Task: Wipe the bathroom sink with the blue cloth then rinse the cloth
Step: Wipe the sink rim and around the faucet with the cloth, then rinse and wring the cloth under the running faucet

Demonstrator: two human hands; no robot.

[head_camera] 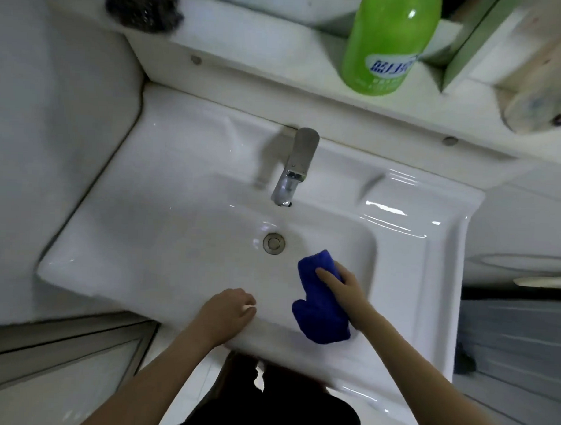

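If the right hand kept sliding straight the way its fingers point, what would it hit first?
The right hand presses the blue cloth in the sink, fingers aimed up-left. Straight on, it looks likely to reach the drain first, then the faucet beyond, though depth is hard to judge.

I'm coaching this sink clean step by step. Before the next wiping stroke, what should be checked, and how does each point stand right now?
1. Right hand has the blue cloth under its grip: ok, fingers press on top of it.
2. Cloth touches the sink: ok, it drapes from the basin's right side over the front rim.
3. Left hand braced clear of the cloth: ok, it rests on the front rim, apart from the cloth.
4. Basin free of loose items: ok, only the drain shows.
5. Faucet off while wiping: ok, no stream visible.
6. Cloth damp enough: cannot tell.
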